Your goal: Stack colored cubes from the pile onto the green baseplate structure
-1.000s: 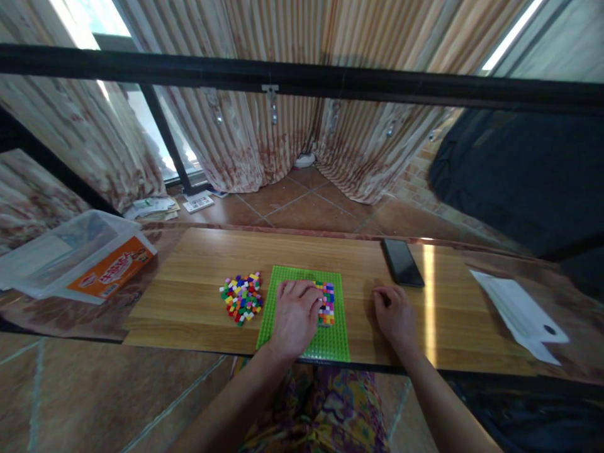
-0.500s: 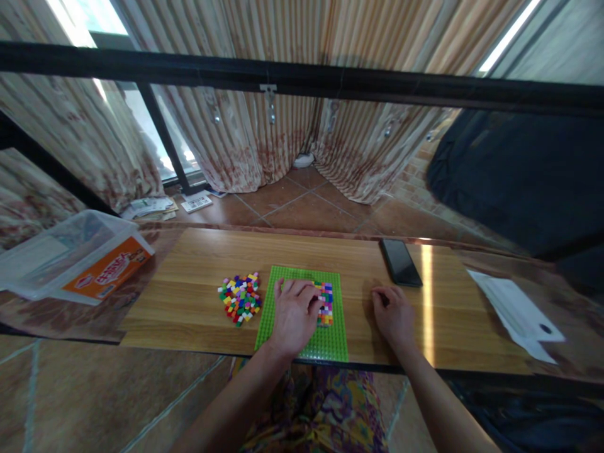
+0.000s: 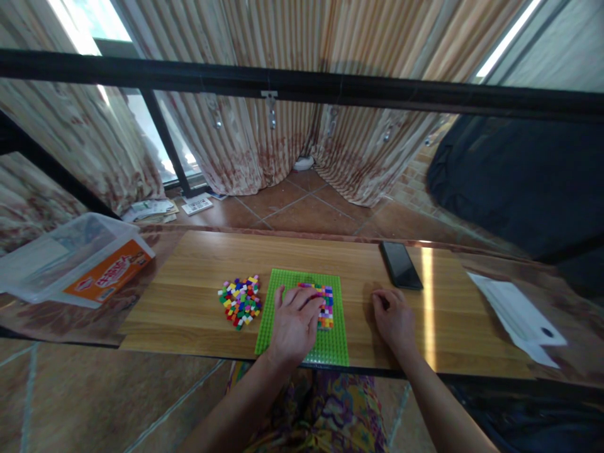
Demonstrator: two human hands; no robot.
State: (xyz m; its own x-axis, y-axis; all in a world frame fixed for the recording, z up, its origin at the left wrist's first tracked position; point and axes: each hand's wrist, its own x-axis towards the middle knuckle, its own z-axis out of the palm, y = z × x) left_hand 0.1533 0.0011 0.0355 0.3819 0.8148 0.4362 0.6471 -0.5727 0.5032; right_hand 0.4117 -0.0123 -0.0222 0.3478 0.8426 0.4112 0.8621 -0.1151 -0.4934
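Note:
My left hand [image 3: 293, 324] is over the green studded baseplate [image 3: 274, 333], its fingers bent and drawn together above a patch of small multicoloured building bricks [image 3: 326, 308]. The hand covers the patch's left part, and whatever its fingertips hold is hidden. Left of the baseplate lies a loose heap of small bricks [image 3: 240, 302] in mixed colours. My right hand [image 3: 394, 316] rests on the wooden table to the right of the baseplate, loosely curled, with nothing visible in it.
A black phone [image 3: 401, 265] lies beyond my right hand on the wooden table [image 3: 212, 251]. At far left stands a clear plastic box [image 3: 80, 251] with an orange label. White sheets [image 3: 519, 314] lie at far right. A black metal bar [image 3: 302, 85] crosses in front of the curtains.
The left hand's fingers have shifted slightly on the brick patch, and more of its far row now shows. My right hand stays in place. The view has tilted slightly.

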